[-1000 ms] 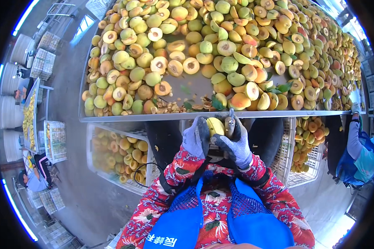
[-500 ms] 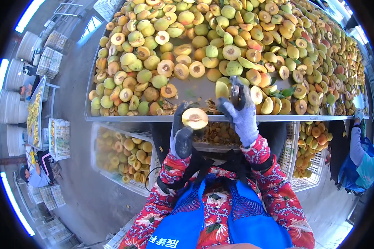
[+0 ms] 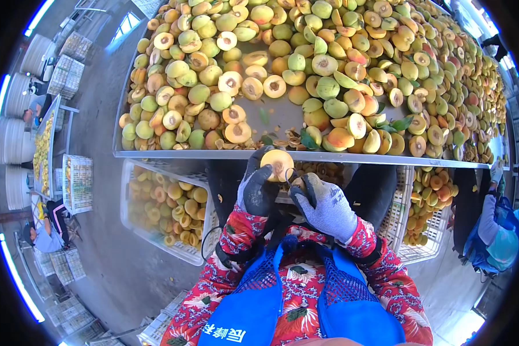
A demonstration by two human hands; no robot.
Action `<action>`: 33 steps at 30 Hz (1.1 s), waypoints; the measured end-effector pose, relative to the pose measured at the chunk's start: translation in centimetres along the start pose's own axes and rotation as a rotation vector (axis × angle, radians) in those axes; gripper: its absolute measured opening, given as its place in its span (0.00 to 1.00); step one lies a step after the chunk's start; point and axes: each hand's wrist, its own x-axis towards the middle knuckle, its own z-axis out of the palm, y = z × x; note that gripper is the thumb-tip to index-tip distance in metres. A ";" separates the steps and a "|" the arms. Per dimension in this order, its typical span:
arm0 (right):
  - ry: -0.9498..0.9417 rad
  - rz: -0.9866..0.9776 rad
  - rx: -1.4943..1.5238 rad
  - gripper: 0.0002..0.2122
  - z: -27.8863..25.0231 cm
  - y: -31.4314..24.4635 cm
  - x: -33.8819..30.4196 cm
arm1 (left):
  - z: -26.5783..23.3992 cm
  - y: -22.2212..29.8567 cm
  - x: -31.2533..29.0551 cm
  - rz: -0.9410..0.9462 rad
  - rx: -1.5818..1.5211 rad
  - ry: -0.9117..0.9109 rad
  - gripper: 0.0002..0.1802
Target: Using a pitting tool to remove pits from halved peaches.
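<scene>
My left hand point(image 3: 256, 184), in a grey glove with dark palm and fingers, grips a peach half point(image 3: 277, 164), its pale orange cut face turned up. It is just in front of the metal table's near edge. To its right, my right hand point(image 3: 323, 202), gloved alike, is closed around a small tool with a thin curved metal tip point(image 3: 289, 175). That tip touches or overlaps the fruit's right edge; which one, I cannot tell. Beyond the hands, whole and halved peaches point(image 3: 328, 86) cover much of the table point(image 3: 213, 154), with a cut half point(image 3: 237, 132) near its edge.
White crates of peaches stand under the table, one at left point(image 3: 134, 216) and one at right point(image 3: 424, 254). Scraps and leaves lie along the near edge. A co-worker point(image 3: 496, 230) is at the far right. Other people, crates and a second fruit table point(image 3: 53, 138) are left.
My right hand has come down from over the table to the fruit in my left hand, bringing the tool. One more cut half now lies near the table's edge. The view has shifted slightly.
</scene>
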 end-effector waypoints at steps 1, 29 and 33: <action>-0.007 0.006 0.026 0.11 0.1 0.2 -0.2 | 0.3 0.0 -0.2 -0.003 -0.001 0.000 0.21; -0.077 0.167 0.044 0.11 0.6 0.7 -2.5 | -0.1 -2.4 -0.8 0.286 0.900 0.011 0.18; -0.087 0.136 0.025 0.10 0.5 0.5 -2.9 | 0.3 -2.3 -1.2 0.281 0.971 -0.057 0.17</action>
